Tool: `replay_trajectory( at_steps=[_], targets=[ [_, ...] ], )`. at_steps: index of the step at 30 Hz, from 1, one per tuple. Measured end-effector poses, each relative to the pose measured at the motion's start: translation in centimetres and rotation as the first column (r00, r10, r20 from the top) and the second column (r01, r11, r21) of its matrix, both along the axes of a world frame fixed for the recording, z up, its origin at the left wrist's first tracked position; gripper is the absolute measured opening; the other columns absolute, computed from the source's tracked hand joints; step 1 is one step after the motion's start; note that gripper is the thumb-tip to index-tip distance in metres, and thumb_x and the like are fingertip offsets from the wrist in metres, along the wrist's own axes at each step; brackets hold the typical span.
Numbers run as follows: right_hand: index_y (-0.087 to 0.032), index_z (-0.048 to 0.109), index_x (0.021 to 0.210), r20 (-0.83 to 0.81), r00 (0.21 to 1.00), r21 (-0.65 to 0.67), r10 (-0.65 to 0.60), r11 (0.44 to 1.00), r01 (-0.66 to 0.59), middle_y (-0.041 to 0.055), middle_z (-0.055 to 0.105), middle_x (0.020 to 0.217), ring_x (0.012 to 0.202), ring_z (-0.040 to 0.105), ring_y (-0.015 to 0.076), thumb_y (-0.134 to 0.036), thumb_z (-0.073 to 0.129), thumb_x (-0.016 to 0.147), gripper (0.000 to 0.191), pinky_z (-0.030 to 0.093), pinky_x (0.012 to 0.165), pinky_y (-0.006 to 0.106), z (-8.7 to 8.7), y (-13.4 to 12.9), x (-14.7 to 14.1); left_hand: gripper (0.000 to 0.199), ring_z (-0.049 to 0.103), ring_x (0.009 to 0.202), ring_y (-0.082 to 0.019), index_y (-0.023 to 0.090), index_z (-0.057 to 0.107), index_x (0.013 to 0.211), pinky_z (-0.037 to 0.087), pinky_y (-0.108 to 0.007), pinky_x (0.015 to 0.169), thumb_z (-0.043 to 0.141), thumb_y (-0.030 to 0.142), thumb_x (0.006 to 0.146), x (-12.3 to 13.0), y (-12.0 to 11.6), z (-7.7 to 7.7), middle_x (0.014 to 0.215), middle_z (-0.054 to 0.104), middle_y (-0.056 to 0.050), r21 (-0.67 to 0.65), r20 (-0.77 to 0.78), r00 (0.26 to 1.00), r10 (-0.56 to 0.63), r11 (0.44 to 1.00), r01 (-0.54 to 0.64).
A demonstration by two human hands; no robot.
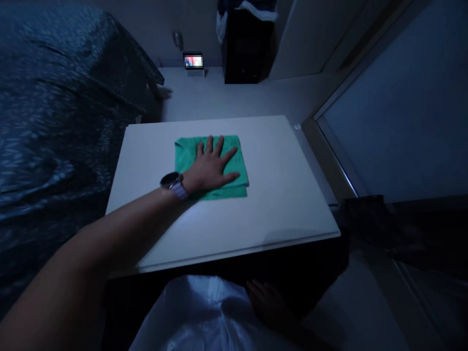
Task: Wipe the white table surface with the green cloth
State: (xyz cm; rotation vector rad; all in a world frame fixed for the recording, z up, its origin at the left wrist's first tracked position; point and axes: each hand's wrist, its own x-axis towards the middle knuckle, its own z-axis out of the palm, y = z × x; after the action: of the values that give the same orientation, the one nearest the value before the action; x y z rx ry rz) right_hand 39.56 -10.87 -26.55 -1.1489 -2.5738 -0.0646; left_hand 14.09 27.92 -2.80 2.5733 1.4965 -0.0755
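Observation:
My left hand (212,168) lies flat on a folded green microfiber cloth (187,158), palm down with its fingers spread. The cloth sits near the middle of a white tabletop (272,195) and shows a folded edge along its near side. A dark round wristwatch (171,181) with a pale striped band circles my left wrist. My right hand (268,302) is dim, low in the shadow below the table's near edge, beside a crumpled white plastic sheet (197,317). Its fingers look apart and it holds nothing that I can see.
A bed with a dark blue patterned cover (54,122) runs along the table's left side. A glass door (395,102) stands to the right. Further back on the floor are a small pixelated screen (193,61) and a black cabinet (246,46).

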Motion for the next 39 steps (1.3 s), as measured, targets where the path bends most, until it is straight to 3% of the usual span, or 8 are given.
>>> replay_trajectory(
  at_steps=[7,12,15,19,24,33,36,39],
  targets=[
    [-0.029,0.083,0.119,-0.107,0.990,0.007,-0.090,0.996,0.091,0.0020,0.083,0.116,0.142,0.056,0.0181,-0.016,0.049,0.095,0.043,0.019,0.136,0.029,-0.3,-0.2,-0.8,0.092,0.005,0.170,-0.051,0.023,0.024,0.182,0.008,-0.069,0.131,0.032,0.077,0.108,1.7,11.3,-0.2,0.186,0.009,-0.020,0.022,0.014,0.996,0.084,0.996,-0.084],
    [-0.027,0.083,0.118,-0.143,0.983,0.018,-0.117,0.993,0.121,0.0042,0.083,0.112,0.143,0.055,0.0161,-0.013,0.045,0.099,0.044,0.016,0.137,0.029,-0.5,-0.2,-1.0,0.122,0.029,0.160,-0.046,0.021,0.029,0.179,0.018,-0.069,0.128,0.010,0.102,0.090,1.8,13.7,-0.6,0.179,0.035,-0.012,0.041,0.075,0.992,0.106,0.993,-0.109],
    [-0.028,0.082,0.116,-0.145,0.983,0.020,-0.114,0.993,0.118,0.0015,0.084,0.112,0.129,0.063,0.0169,-0.014,0.046,0.099,0.042,0.024,0.132,0.027,-0.6,-0.1,-1.0,0.117,0.026,0.163,-0.047,0.019,0.029,0.180,0.015,-0.069,0.130,0.010,0.097,0.094,1.8,13.1,-0.6,0.180,0.032,-0.014,0.066,0.064,0.993,0.099,0.992,-0.103],
    [-0.029,0.081,0.116,-0.118,0.987,0.007,-0.105,0.994,0.107,-0.0016,0.084,0.114,0.112,0.069,0.0176,-0.015,0.049,0.097,0.039,0.041,0.115,0.027,-0.6,-0.1,-0.8,0.092,0.009,0.171,-0.047,0.020,0.022,0.182,0.008,-0.068,0.132,0.030,0.075,0.109,1.9,10.7,-0.4,0.185,0.012,-0.021,0.056,0.013,0.992,0.122,0.991,-0.122],
    [-0.031,0.080,0.122,-0.042,0.996,-0.037,-0.080,0.996,0.078,-0.0004,0.083,0.122,0.113,0.070,0.0200,-0.022,0.056,0.096,0.037,0.044,0.107,0.031,-0.7,-0.5,-0.3,0.087,0.003,0.172,-0.048,0.020,0.023,0.182,0.006,-0.069,0.133,0.042,0.068,0.111,2.0,5.8,-0.1,0.185,0.007,-0.024,0.049,0.001,0.994,0.107,0.993,-0.107],
    [-0.029,0.080,0.138,0.165,0.985,-0.321,0.057,0.947,-0.001,0.0047,0.078,0.139,0.125,0.066,0.0226,-0.030,0.060,0.101,0.041,0.040,0.110,0.032,-1.0,-0.7,0.7,0.093,0.004,0.170,-0.052,0.020,0.032,0.179,0.010,-0.076,0.132,0.057,0.071,0.105,2.0,-8.6,-0.4,0.184,0.009,-0.026,0.022,0.058,0.998,0.005,1.000,-0.006],
    [-0.027,0.081,0.132,0.121,0.990,-0.219,0.070,0.975,-0.042,0.0068,0.079,0.136,0.124,0.067,0.0230,-0.030,0.060,0.103,0.036,0.040,0.111,0.033,-1.2,-0.7,0.8,0.093,0.004,0.170,-0.053,0.020,0.035,0.178,0.011,-0.079,0.131,0.060,0.070,0.104,2.1,-12.9,-0.5,0.183,0.009,-0.026,-0.010,0.099,0.994,-0.056,0.998,0.058],
    [-0.026,0.082,0.125,0.075,0.996,-0.104,0.040,0.994,-0.032,0.0068,0.082,0.129,0.121,0.069,0.0216,-0.027,0.058,0.103,0.032,0.041,0.112,0.033,-1.2,-0.8,0.7,0.094,0.003,0.169,-0.055,0.020,0.034,0.178,0.011,-0.082,0.130,0.060,0.071,0.104,2.3,-14.4,-0.3,0.183,0.006,-0.027,-0.051,0.099,0.989,-0.112,0.992,0.118]
  ],
)
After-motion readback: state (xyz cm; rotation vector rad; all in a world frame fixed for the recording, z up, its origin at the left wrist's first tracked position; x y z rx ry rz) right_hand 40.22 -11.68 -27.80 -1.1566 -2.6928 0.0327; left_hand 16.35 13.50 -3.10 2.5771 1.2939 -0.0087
